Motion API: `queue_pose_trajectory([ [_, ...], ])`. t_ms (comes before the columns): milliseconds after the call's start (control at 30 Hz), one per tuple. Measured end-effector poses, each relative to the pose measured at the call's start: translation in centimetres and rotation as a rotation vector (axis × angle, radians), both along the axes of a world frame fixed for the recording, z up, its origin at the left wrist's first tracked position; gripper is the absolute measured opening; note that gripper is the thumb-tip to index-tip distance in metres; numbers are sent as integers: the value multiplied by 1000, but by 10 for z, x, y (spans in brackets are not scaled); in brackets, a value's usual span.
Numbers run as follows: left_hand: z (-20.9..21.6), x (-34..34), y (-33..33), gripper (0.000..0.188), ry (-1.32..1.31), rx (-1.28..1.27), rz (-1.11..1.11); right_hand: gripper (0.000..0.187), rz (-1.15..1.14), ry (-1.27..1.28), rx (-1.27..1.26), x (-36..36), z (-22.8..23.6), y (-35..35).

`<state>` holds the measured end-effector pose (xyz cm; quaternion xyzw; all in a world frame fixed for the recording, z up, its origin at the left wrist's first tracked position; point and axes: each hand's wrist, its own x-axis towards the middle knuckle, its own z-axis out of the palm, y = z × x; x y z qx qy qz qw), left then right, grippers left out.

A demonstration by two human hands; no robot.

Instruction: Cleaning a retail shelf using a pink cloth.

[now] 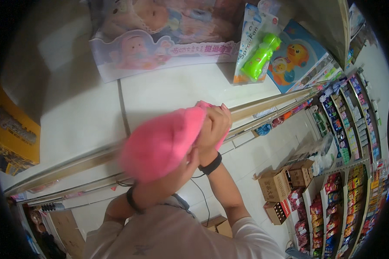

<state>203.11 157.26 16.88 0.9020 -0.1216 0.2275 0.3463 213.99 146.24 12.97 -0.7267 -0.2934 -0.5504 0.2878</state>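
Observation:
A bright pink cloth (166,140), bunched and blurred on its left side, is held up in front of my chest near the shelf's front edge. My right hand (215,125) has its fingers wrapped round the cloth's right end, and a bit of pink shows past the knuckles. Close against it, my left hand (192,160) grips the cloth from below. Folds of the cloth hide most of the left fingers. A dark band circles each wrist. Beyond the cloth lies the white shelf top (173,93).
A boxed doll (160,54) stands at the back of the shelf, beside a green spray fan in packaging (259,58) and a blue duck-toy box (294,58). A yellow box (15,129) sits at left. Cardboard cartons (275,185) and snack racks (333,211) are at right.

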Motion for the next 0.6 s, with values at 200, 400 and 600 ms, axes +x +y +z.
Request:
queue_pose_trajectory([
  [200, -4, 40, -49, 36, -169, 115, 12, 9, -88, 13, 85, 43, -22, -47],
  [400, 0, 78, -89, 36, -460, 235, -22, 23, -207, -115, 22, 78, -8, -105],
  [600, -9, 98, -115, 35, -524, 33, -84, 36, -157, 28, 63, 109, -38, -163],
])
